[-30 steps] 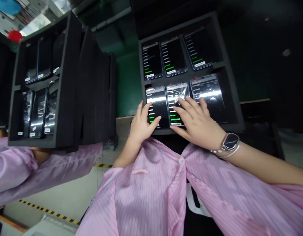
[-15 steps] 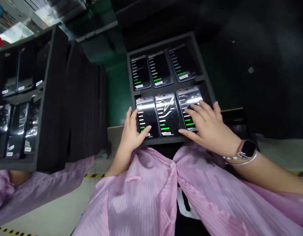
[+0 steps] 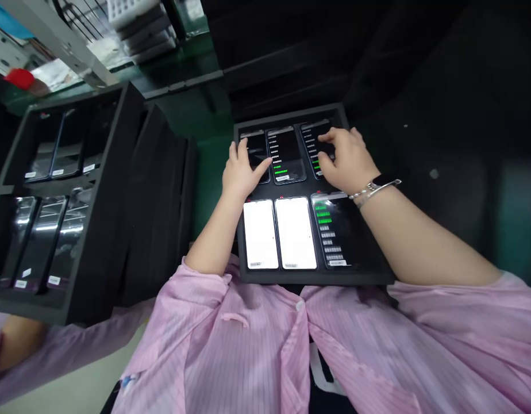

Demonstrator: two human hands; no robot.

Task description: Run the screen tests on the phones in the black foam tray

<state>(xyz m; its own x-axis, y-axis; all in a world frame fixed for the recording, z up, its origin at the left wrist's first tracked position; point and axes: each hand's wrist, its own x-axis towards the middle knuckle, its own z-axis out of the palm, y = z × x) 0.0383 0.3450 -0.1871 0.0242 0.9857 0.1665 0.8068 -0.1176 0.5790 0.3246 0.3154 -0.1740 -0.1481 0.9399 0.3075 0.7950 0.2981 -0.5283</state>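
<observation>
Black foam tray [image 3: 360,276] holds phones lengthwise away from me; my left hand [image 3: 241,171] and right hand [image 3: 347,158] rest spread, grasping nothing, on the far-row phones [image 3: 285,154].

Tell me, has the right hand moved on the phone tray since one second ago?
Yes. The right hand went from the near row of phones to the far row of the tray, and now rests on the far right phone.

The person wears a pink smock [image 3: 257,351] with fine vertical stripes, closed down the front by 1 visible white button [image 3: 298,306]. Its short sleeves leave both forearms bare. By the right hand [image 3: 347,161] sit a dark-faced watch [image 3: 383,180] and a thin silver bracelet [image 3: 364,195].
</observation>
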